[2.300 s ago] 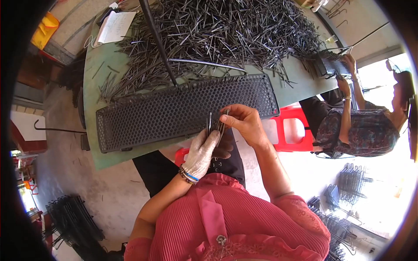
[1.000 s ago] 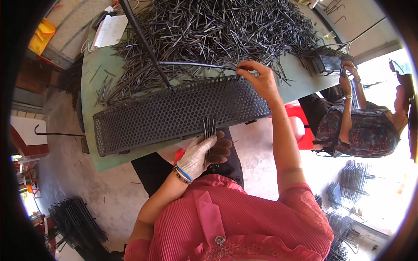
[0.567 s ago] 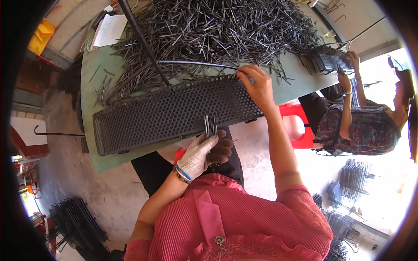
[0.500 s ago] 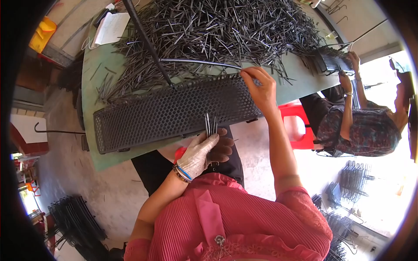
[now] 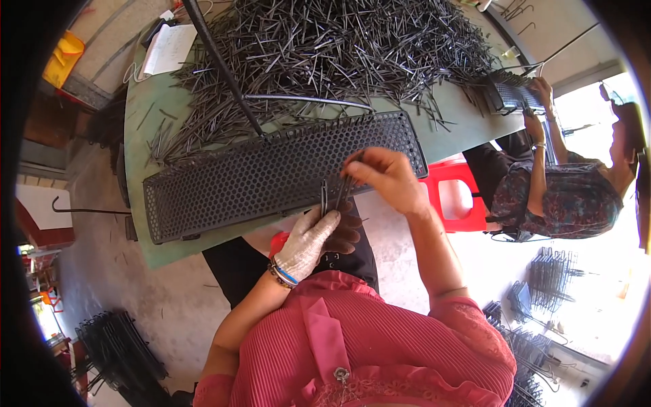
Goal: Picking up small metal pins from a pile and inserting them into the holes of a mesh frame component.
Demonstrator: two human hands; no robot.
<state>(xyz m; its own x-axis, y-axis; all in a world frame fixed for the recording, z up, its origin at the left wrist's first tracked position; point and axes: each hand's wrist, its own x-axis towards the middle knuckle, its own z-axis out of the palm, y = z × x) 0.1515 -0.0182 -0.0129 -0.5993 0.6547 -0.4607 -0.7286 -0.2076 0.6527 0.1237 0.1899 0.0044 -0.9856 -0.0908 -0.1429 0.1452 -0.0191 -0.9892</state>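
Observation:
My left hand (image 5: 306,237), in a pale knitted glove with a dark palm side, grips a small bundle of thin dark strips (image 5: 324,195) that stick up from its fingers. My bare right hand (image 5: 392,182) is beside the bundle, thumb and fingertips pinched on a strip's upper end. Just beyond both hands, at the table's near edge, a long black perforated metal basket (image 5: 230,180) lies tilted. A black rod frame (image 5: 227,74) rises from its far side, with a crossbar toward its right part.
A large heap of dark strips (image 5: 339,54) covers the far side of the green table (image 5: 152,129). A notepad (image 5: 171,49) lies at the far left. At right a co-worker (image 5: 563,197) handles another basket (image 5: 508,95), near a red stool (image 5: 456,200). Black racks (image 5: 122,349) stand on the floor.
My right hand has come down from the basket's far right rim to the strips above my left hand. My left hand has stayed nearly in place with the bundle.

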